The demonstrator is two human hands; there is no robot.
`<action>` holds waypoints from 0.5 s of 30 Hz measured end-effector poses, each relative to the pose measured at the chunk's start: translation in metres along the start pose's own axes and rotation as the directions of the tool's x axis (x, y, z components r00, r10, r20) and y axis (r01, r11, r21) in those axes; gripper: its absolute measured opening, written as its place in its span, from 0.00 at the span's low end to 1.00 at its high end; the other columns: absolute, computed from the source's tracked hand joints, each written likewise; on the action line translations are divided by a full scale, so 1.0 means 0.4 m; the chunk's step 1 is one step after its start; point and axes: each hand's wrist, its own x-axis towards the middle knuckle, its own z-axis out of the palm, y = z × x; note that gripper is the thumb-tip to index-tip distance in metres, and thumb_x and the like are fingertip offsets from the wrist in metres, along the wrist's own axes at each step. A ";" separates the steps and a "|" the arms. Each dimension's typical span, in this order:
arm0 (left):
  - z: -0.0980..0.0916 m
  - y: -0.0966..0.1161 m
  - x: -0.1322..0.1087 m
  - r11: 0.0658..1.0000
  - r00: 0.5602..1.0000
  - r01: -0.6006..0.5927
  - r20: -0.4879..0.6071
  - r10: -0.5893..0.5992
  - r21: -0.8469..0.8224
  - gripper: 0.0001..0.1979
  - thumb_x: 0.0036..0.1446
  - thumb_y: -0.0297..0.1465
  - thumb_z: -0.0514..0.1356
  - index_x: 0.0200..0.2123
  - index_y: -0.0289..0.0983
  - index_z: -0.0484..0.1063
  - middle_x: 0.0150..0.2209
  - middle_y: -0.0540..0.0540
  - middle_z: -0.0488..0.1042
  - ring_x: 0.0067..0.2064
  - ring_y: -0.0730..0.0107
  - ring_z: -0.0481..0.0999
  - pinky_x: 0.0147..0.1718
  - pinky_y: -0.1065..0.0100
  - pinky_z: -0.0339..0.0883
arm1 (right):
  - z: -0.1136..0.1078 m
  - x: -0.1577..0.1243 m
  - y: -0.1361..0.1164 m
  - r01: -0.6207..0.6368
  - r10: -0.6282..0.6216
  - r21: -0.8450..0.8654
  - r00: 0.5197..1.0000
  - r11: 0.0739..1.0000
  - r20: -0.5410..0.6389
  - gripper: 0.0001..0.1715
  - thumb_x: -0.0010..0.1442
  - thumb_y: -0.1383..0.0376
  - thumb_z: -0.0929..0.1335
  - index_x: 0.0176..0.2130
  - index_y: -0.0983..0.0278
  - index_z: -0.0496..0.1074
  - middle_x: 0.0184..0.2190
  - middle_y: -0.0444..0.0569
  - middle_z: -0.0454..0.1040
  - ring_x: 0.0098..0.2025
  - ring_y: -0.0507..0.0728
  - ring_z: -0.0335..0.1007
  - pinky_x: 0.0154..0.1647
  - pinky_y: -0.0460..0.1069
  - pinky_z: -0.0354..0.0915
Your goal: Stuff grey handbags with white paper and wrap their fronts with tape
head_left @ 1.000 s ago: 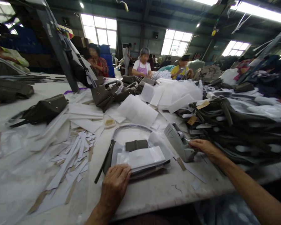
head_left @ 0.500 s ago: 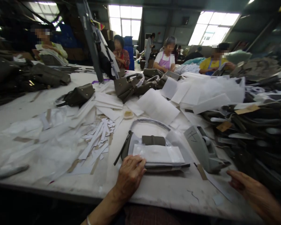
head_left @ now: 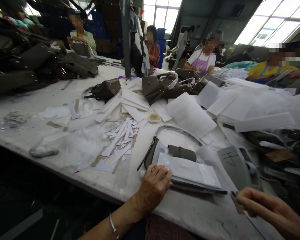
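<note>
Bag (head_left: pixel 182 153) long axis L-R; L hand (head_left: pixel 156 182) on near-left edge, R hand (head_left: pixel 260 204) just off right end; can't tell if either grips.

**Own look: silver + dk red-brn**

L grip (head_left: pixel 156 181) & R grip (head_left: pixel 265 205) both bare, same w/ L forearm (head_left: pixel 127 211). Thin silver-col. bracelet (head_left: pixel 112 222) on L wrist, sm. rounded end. Lap: dk reddish-brn garment (head_left: pixel 166 229), faint lines, check or quilting, can't tell; dk blue cloth (head_left: pixel 135 232) alongside.
</note>
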 end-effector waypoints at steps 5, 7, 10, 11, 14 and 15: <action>-0.004 0.004 -0.002 1.000 1.000 0.003 0.009 -0.003 0.016 0.12 0.67 0.30 0.55 0.52 0.35 0.68 0.42 0.44 0.76 0.49 0.62 0.75 0.51 0.55 0.65 | 0.035 0.179 -0.353 0.296 -0.254 -0.022 0.854 0.955 0.455 0.17 0.59 0.53 0.67 0.28 0.62 0.74 0.26 0.43 0.73 0.31 0.52 0.67 0.33 0.44 0.62; -0.005 0.005 -0.003 1.000 1.000 0.011 0.017 -0.011 0.019 0.12 0.67 0.30 0.55 0.52 0.36 0.68 0.42 0.43 0.76 0.50 0.62 0.74 0.52 0.54 0.65 | 0.076 0.256 -0.421 0.430 -0.314 -0.091 0.773 0.898 0.552 0.11 0.58 0.59 0.68 0.29 0.62 0.75 0.25 0.41 0.73 0.28 0.51 0.65 0.30 0.44 0.59; -0.004 0.004 -0.005 1.000 0.999 0.026 0.033 -0.026 0.001 0.12 0.67 0.29 0.55 0.51 0.35 0.68 0.42 0.44 0.76 0.50 0.61 0.74 0.52 0.54 0.64 | 0.144 0.367 -0.466 0.615 -0.302 -0.300 0.683 0.729 0.665 0.07 0.56 0.62 0.69 0.32 0.62 0.78 0.23 0.41 0.75 0.26 0.50 0.65 0.26 0.44 0.54; -0.003 0.003 -0.005 1.000 0.999 0.026 0.034 -0.025 -0.007 0.12 0.67 0.29 0.55 0.51 0.35 0.69 0.42 0.44 0.76 0.50 0.61 0.74 0.52 0.54 0.64 | 0.166 0.399 -0.473 0.658 -0.275 -0.379 0.669 0.651 0.690 0.07 0.55 0.62 0.71 0.33 0.61 0.79 0.24 0.42 0.76 0.26 0.51 0.67 0.26 0.45 0.54; 0.001 0.000 -0.007 0.999 0.999 0.026 0.040 -0.025 -0.032 0.12 0.67 0.30 0.55 0.51 0.33 0.69 0.42 0.43 0.76 0.50 0.61 0.74 0.52 0.54 0.63 | 0.218 0.471 -0.494 0.712 -0.197 -0.517 0.659 0.475 0.726 0.09 0.50 0.60 0.75 0.33 0.61 0.81 0.27 0.46 0.79 0.29 0.55 0.73 0.26 0.46 0.54; 0.002 -0.001 -0.007 0.999 0.999 0.027 0.043 -0.025 -0.040 0.12 0.67 0.31 0.55 0.52 0.33 0.69 0.42 0.43 0.76 0.50 0.61 0.74 0.52 0.54 0.63 | 0.231 0.486 -0.501 0.719 -0.181 -0.527 0.653 0.454 0.735 0.10 0.48 0.59 0.76 0.32 0.61 0.81 0.26 0.47 0.79 0.29 0.56 0.73 0.26 0.46 0.54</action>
